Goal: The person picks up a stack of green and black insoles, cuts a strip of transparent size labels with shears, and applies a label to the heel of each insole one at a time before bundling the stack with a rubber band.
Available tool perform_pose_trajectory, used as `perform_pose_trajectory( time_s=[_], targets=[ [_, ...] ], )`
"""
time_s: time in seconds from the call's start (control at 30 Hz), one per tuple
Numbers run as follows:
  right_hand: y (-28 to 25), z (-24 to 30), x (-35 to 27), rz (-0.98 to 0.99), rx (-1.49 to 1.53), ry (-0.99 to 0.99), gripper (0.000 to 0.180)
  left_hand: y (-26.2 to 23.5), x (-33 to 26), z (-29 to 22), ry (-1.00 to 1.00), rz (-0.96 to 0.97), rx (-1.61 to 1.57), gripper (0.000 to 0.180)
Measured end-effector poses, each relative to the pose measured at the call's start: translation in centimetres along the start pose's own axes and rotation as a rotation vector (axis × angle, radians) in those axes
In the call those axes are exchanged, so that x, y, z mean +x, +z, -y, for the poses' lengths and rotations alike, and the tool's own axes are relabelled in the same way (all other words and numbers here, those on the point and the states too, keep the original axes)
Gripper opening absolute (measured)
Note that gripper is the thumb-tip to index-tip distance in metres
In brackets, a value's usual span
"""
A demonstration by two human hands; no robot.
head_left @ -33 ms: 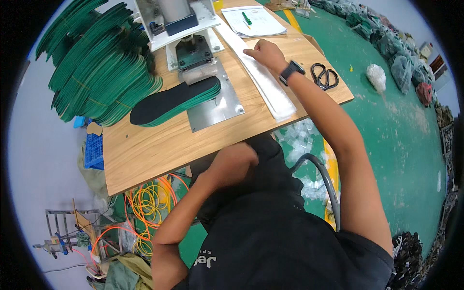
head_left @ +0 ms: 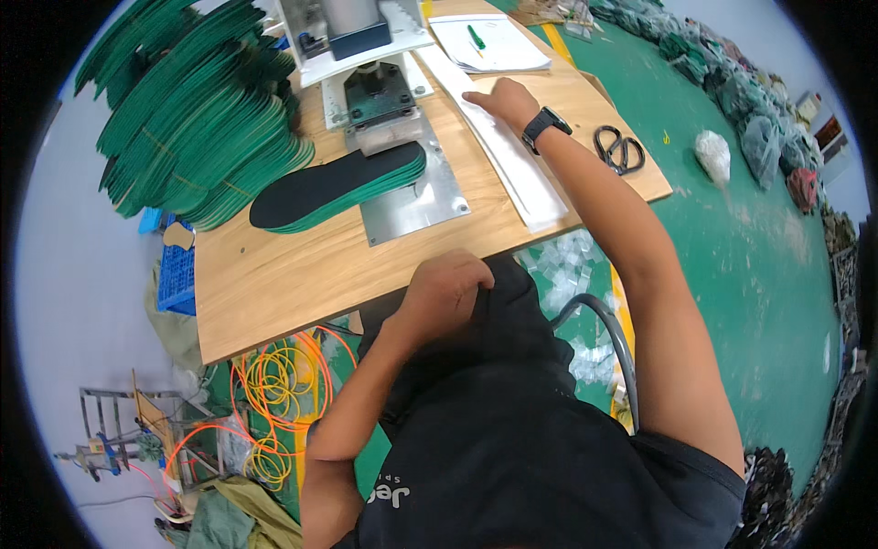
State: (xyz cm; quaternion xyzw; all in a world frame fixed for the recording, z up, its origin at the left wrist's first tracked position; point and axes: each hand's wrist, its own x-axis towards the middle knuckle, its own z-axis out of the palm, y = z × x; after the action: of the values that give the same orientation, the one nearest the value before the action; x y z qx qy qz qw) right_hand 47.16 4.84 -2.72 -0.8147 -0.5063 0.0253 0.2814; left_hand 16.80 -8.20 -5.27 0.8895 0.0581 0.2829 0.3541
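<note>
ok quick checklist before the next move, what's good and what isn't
1. Left hand away from the press: ok, it is by the table's front edge.
2. Right hand at the white strips: ok, fingertips at their upper part.
3. Strips firmly gripped: cannot tell.
4. Insole stack wholly on the metal plate: not ok, much of it extends past the plate.
5. Scissors clear of the strips: ok, lying apart to the right.

Pretty bright, even light, with some glare off the metal plate (head_left: pixel 421 210) and white strip (head_left: pixel 528 178). Shadows look soft, fisheye bends stuff near the rim, all 4 corners go black.
</note>
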Motion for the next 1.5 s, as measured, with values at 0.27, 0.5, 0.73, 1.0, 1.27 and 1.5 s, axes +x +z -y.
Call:
perform_pose_trajectory(
  time_s=[0.27,0.5,0.73,1.0,1.27,1.5],
  targets=[
    [2.0,-0.6,1.6,0.034,0.185,-0.098,0.045,-1.6,-2.5,1.5,-0.322,-0.337,-0.244,0.026],
    [-0.1,-1.2,2.6,0.073,0.277,-0.024,0.026,-1.5,-1.4,1.2,-0.396,-0.380,-0.524,0.020],
    [-6.4,4.7,-8.3,0.277,0.690,-0.135,0.025,-0.9,3.1,0.0,-0.178,-0.579,-0.527,0.023],
    [-8.4,1.7,-29.4,0.581,0.606,-0.576,0.024,1.6,4.1,-1.7,-0.613,-0.424,-0.984,0.020],
    [-7.9,5.5,-24.6,0.420,1.228,0.130,0.026,3.3,-3.6,-3.2,-0.484,-0.061,-0.578,0.041],
    [-8.2,5.0,-28.7,0.436,0.858,-0.224,0.017,0.7,0.0,-3.0,-0.502,-0.461,-0.980,0.050]
  ],
)
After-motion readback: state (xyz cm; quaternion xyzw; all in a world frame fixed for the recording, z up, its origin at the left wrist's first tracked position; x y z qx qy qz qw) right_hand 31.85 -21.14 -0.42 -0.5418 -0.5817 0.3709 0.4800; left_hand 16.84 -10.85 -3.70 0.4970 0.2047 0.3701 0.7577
